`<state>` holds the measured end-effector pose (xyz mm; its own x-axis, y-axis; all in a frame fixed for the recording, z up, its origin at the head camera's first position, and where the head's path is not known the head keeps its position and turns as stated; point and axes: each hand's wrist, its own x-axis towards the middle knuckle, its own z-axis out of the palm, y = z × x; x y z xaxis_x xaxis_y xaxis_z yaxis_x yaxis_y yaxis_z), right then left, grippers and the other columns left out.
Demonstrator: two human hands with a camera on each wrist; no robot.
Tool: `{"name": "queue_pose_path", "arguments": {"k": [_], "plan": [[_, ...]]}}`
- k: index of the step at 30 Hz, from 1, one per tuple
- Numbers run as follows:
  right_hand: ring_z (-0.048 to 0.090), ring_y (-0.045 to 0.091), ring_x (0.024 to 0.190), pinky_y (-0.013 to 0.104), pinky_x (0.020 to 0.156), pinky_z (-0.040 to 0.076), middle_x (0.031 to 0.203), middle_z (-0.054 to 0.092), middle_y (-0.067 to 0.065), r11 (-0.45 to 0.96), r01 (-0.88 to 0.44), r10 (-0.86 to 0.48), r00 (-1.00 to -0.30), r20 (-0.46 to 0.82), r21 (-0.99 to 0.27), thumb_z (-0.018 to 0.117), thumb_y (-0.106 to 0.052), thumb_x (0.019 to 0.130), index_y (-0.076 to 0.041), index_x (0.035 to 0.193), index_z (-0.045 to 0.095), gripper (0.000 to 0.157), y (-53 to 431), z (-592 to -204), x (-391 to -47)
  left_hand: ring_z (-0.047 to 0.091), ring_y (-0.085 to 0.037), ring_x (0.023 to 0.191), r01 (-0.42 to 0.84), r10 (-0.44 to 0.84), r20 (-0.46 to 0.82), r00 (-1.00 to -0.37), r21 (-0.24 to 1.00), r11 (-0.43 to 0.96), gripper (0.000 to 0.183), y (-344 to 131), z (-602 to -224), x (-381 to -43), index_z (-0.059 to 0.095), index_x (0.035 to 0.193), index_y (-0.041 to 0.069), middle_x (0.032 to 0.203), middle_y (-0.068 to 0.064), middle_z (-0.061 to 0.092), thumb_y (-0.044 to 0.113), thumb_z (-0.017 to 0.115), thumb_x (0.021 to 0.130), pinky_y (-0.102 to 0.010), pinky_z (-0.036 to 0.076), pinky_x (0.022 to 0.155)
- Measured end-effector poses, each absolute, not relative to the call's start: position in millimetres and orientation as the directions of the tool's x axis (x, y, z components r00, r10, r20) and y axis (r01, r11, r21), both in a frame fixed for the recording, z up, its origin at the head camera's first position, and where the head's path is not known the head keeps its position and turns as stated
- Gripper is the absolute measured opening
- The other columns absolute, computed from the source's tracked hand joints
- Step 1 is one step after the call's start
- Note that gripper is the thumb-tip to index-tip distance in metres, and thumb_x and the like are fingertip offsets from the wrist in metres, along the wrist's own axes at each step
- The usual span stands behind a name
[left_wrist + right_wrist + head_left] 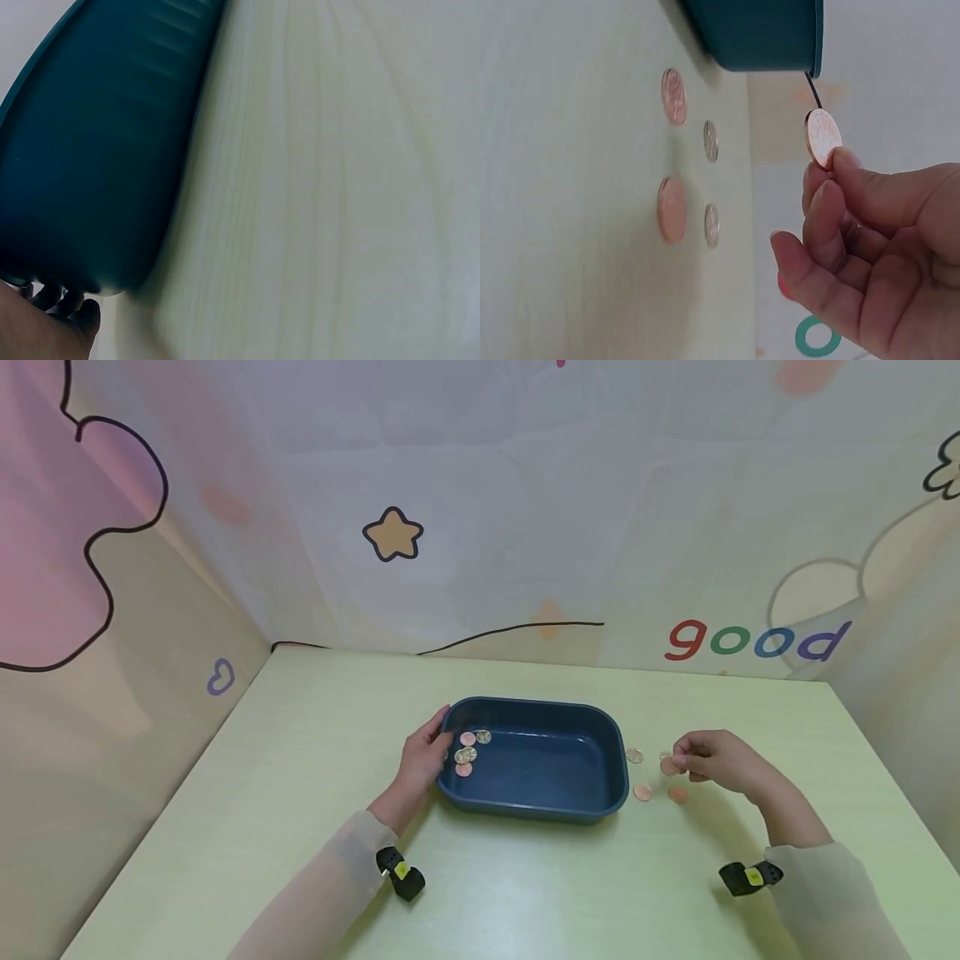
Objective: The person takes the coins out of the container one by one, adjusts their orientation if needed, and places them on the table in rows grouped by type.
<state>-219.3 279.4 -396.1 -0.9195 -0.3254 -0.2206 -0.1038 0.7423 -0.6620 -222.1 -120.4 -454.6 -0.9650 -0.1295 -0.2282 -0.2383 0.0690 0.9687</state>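
Note:
A dark blue rectangular plastic bin (540, 817) sits on the table. My left hand (422, 762) grips its left end, thumb over the rim; in the left wrist view the fingers (88, 315) curl at the outer wall. Several coins (464, 769), copper and pale gold, lie inside at the left end. To the right of the bin, my right hand (716, 762) pinches a copper coin (824, 139) between thumb and fingertips, raised above the table. Beneath it lie two copper coins (672, 210) and two silvery coins (712, 226).
The pale wooden-looking table (525, 893) meets a printed cloth backdrop (510, 527) behind the bin. Cloth also hangs at the left and right sides. A small black camera is strapped on each wrist.

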Motion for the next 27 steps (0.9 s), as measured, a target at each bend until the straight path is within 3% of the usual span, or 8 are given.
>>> {"name": "queue_pose_path", "arguments": {"k": [17, 19, 21, 25, 27], "plan": [[0.050, 0.014, 0.073, 0.023, 0.062, 0.047, 0.080, 0.055, 0.002, 0.798, -0.012, -0.242, -0.922, -0.303, -0.602, 0.055, -0.009, 0.098, 0.005, 0.095, 0.060, 0.015, 319, -414, -216, 0.033, -0.027, 0.149, -0.246, -0.126, -0.235, -0.964, 0.966, 0.082, 0.051, -121, -455, -221, 0.041, 0.152, 0.020, 0.160, -0.005, 0.036, 0.014, 0.046, 0.101, -0.040, 0.041, 0.113], [0.050, 0.014, 0.072, 0.023, 0.061, 0.046, 0.079, 0.054, 0.002, 0.804, -0.004, -0.235, -0.921, -0.311, -0.595, 0.055, -0.008, 0.098, 0.005, 0.095, 0.060, 0.015, 322, -415, -217, 0.041, -0.025, 0.144, -0.247, -0.127, -0.235, -0.964, 0.965, 0.089, 0.051, -121, -454, -222, 0.041, 0.152, 0.021, 0.160, -0.004, 0.036, 0.014, 0.045, 0.101, -0.032, 0.051, 0.104], [0.049, 0.014, 0.072, 0.023, 0.061, 0.045, 0.077, 0.053, 0.002, 0.809, -0.001, -0.230, -0.920, -0.316, -0.587, 0.055, -0.009, 0.098, 0.005, 0.095, 0.060, 0.015, 324, -417, -217, 0.051, -0.025, 0.131, -0.249, -0.133, -0.235, -0.963, 0.964, 0.096, 0.051, -121, -454, -222, 0.041, 0.151, 0.022, 0.159, -0.004, 0.038, 0.014, 0.045, 0.101, -0.024, 0.055, 0.084], [0.047, 0.014, 0.069, 0.024, 0.060, 0.041, 0.072, 0.050, 0.000, 0.829, 0.004, -0.218, -0.919, -0.329, -0.560, 0.056, -0.010, 0.098, 0.006, 0.095, 0.059, 0.016, 329, -418, -217, 0.054, -0.026, 0.121, -0.251, -0.136, -0.236, -0.962, 0.962, 0.106, 0.051, -121, -453, -221, 0.041, 0.151, 0.023, 0.159, -0.004, 0.038, 0.014, 0.045, 0.101, -0.018, 0.047, 0.067], [0.047, 0.014, 0.069, 0.024, 0.059, 0.040, 0.072, 0.050, 0.000, 0.840, 0.003, -0.212, -0.919, -0.333, -0.542, 0.056, -0.009, 0.098, 0.006, 0.095, 0.060, 0.017, 331, -419, -217, 0.054, -0.025, 0.118, -0.251, -0.135, -0.237, -0.962, 0.962, 0.105, 0.051, -121, -453, -220, 0.041, 0.151, 0.023, 0.159, -0.004, 0.038, 0.014, 0.045, 0.101, -0.017, 0.047, 0.066]]}}
